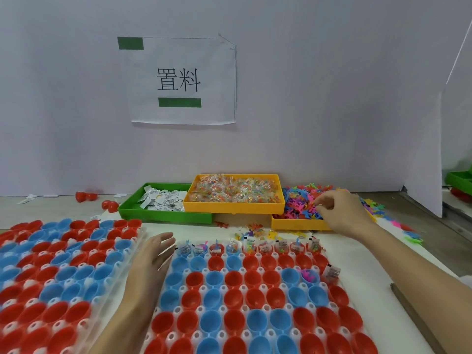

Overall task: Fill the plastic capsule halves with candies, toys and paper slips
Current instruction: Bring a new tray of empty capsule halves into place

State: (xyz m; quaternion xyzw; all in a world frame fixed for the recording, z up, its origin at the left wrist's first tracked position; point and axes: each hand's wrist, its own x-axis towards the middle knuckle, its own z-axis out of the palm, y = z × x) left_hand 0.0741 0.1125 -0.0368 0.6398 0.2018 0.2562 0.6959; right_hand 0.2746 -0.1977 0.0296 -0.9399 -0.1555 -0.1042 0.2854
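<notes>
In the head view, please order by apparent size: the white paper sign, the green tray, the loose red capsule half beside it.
1. White paper sign
2. Green plastic tray, partly covered
3. Loose red capsule half

Only readable thing here is the white paper sheet taped to the back wall, it says 置料 in big black characters. The paper slips have some print too, but it's way too small to read.

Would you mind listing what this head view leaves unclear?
- Right hand: whether its fingers pinch a toy; hidden by the hand.
- Paper slips: print too small.
- Left tray: blurred, cut off by the left edge.
- Toy tray: far end behind the hand.
</notes>
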